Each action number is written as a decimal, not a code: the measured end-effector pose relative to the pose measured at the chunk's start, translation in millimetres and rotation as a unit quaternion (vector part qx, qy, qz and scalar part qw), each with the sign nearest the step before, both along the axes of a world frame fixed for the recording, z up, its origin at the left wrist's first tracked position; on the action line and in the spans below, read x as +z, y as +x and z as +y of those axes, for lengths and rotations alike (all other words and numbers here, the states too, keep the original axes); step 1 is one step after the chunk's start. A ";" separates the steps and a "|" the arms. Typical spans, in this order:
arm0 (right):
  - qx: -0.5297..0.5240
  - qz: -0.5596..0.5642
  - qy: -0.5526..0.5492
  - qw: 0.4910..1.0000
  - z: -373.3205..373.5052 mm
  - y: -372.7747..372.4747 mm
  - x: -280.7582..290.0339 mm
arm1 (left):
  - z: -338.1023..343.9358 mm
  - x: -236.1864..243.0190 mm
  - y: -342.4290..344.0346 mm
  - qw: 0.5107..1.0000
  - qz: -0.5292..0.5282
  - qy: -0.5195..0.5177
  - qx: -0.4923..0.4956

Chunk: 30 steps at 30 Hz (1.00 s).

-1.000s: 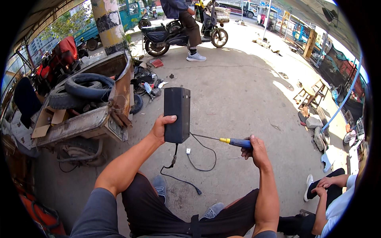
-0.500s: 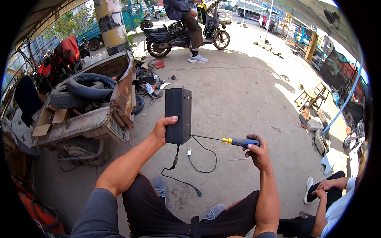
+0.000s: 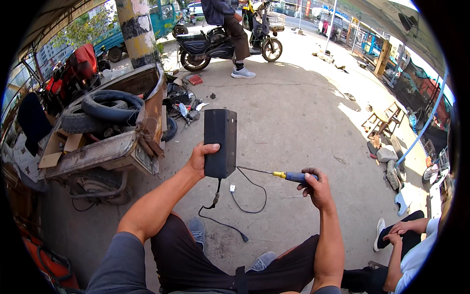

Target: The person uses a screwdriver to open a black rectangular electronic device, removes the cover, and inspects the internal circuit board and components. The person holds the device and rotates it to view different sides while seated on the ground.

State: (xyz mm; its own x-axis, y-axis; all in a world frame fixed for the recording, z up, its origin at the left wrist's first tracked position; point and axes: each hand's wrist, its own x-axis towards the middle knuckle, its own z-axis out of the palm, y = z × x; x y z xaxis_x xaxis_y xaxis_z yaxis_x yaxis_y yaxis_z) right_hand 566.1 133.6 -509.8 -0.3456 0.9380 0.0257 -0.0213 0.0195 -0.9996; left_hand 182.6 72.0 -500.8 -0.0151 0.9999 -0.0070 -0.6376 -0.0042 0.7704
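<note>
My left hand [image 3: 199, 159] grips a black box-shaped charger [image 3: 218, 137] upright in front of me, thumb across its front face. From its underside hang dark cables [image 3: 217, 197], one ending in a plug [image 3: 245, 237] and one in a thin loop with a small white piece [image 3: 232, 188]. My right hand [image 3: 317, 187] is closed round the blue handle of a screwdriver [image 3: 296, 177] with a yellow collar. Its shaft points left toward the lower right edge of the charger; whether the tip touches it I cannot tell.
At left stands a rusty cart [image 3: 93, 152] holding old tyres [image 3: 111, 107]. A person sits on an electric scooter [image 3: 220, 46] at the back. Another person's hands [image 3: 397, 234] rest at lower right. A wooden stool [image 3: 376, 121] and stones [image 3: 387, 155] lie to the right.
The screwdriver's handle seems turned slightly in my right hand, and those fingers have shifted a little. The charger stays almost still in my left hand.
</note>
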 end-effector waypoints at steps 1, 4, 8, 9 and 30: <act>0.008 -0.014 -0.028 0.999 -0.5 0.9 3.5 | -0.2 -0.9 -1.0 1.000 0.003 0.002 -0.001; 0.043 -0.015 -0.079 0.996 3.5 9.6 3.6 | -0.4 -1.5 -1.1 1.000 -0.004 -0.006 0.005; 0.008 0.016 0.001 1.000 -0.8 4.5 -1.7 | 0.3 -2.4 -1.9 1.000 -0.006 -0.013 -0.001; 0.004 0.034 0.026 0.999 -2.2 2.5 0.3 | 1.4 -4.6 -4.1 1.000 -0.004 -0.006 -0.007; 0.040 0.007 -0.087 0.995 -1.6 7.7 5.0 | -3.3 0.4 -2.9 1.000 -0.025 -0.006 -0.002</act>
